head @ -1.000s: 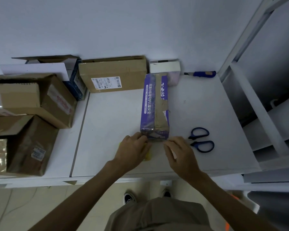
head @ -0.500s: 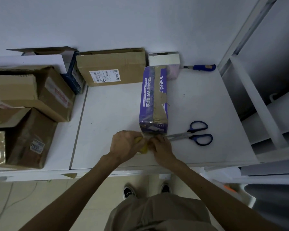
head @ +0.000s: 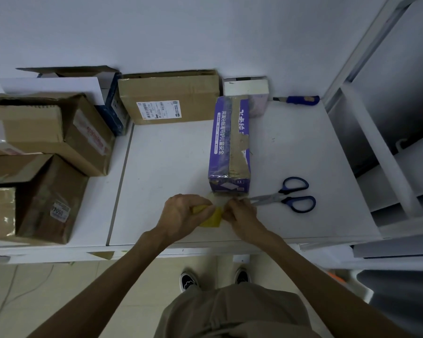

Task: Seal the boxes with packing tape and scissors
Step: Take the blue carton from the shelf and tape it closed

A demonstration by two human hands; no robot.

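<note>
Left grip [head: 181, 213] clutches the tape roll [head: 211, 219], right grip [head: 242, 212] pinches its free end beside the purple box [head: 230, 147]; slack could fold the strip onto itself.

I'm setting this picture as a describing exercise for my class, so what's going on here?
A person stands at the white table. Their left hand holds a yellow roll of packing tape in its grip, and the right hand seems to pinch its loose end, just at the near end of the long purple cardboard box, which already has brown tape along its top. The blue-handled scissors lie untouched to the right.
</note>
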